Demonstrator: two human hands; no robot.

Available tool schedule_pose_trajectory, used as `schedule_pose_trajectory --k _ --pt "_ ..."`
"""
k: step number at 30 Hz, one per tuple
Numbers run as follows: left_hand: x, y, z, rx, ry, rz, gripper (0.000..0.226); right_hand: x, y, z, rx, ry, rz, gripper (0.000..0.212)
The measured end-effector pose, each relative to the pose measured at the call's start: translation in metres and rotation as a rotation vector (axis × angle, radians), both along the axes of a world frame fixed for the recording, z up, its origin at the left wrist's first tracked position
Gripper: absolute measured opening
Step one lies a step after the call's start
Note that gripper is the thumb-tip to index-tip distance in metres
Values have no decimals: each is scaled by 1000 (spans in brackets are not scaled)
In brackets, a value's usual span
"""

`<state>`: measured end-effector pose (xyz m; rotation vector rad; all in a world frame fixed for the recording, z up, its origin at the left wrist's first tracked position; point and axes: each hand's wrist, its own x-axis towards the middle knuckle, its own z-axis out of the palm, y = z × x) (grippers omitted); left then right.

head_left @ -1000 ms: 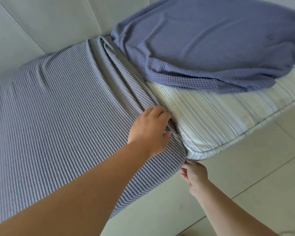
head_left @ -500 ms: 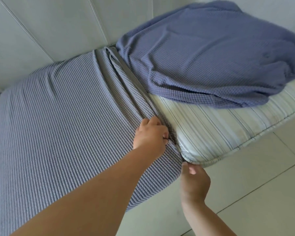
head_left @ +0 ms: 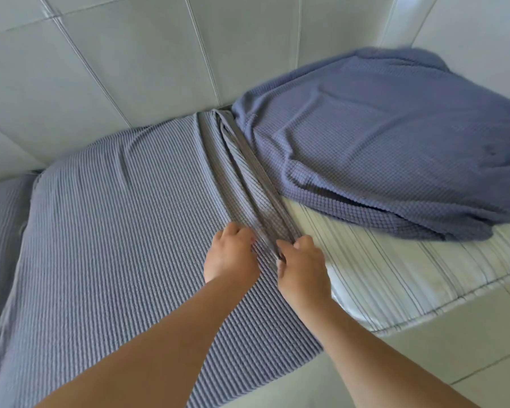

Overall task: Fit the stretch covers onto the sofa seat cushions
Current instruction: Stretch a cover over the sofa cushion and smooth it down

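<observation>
A grey-blue ribbed stretch cover [head_left: 115,237] is pulled over the middle seat cushion, with its right edge bunched into long folds [head_left: 245,187]. My left hand [head_left: 231,256] rests on the cover beside those folds, fingers curled against the fabric. My right hand [head_left: 302,266] pinches the folded edge of the cover at the seam between cushions. To the right lies a bare white striped seat cushion [head_left: 395,272]. A loose darker blue waffle cover [head_left: 380,142] is heaped on its back half.
The pale padded sofa backrest [head_left: 130,69] runs behind the cushions. Another covered cushion [head_left: 0,219] shows at the far left. Light floor tiles [head_left: 468,348] lie below the sofa's front edge.
My right hand has come up from under the front corner of the cushion to the top and taken hold of the cover's folded edge. My left hand stays beside the folds.
</observation>
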<state>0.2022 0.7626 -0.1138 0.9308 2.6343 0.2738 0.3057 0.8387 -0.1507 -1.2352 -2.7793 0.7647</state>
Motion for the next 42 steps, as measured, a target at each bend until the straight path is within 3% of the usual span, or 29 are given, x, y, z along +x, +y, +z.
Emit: schedule_pose_trajectory --k 5,10,16,21,28,31,35,37,38,40,42 --pt "-23 -15 -2 -51 -4 5 39 -8 18 5 -51 -80 -96 24" --pt "-70 -14 2 -32 -22 -17 47 -32 7 13 132 -64 -76 26" --pt "-118 -9 -6 -92 -66 -107 53 -119 16 13 4 -130 -5 57" --pt "-149 0 -7 -118 -79 -224 56 -157 41 4 -11 -266 40 36" --pt "-188 2 -4 -168 -107 -248 62 -168 53 14 -32 -381 -53 32" --pt "-202 10 -3 -186 -113 -246 62 -180 62 23 -11 -273 -4 22" --pt "-219 33 -4 -169 -116 -212 62 -232 85 23 -136 -185 -38 54" --pt "-228 49 -6 -159 -111 -184 60 -264 92 13 -349 -145 -182 65" --pt "-234 57 -7 -156 -109 -172 59 -278 97 5 -494 -83 -272 61" --pt "-243 70 -9 -157 -109 -156 59 -294 108 -5 -698 33 -427 32" --pt "-251 80 -12 -164 -111 -145 62 -299 129 -18 -683 84 -521 7"
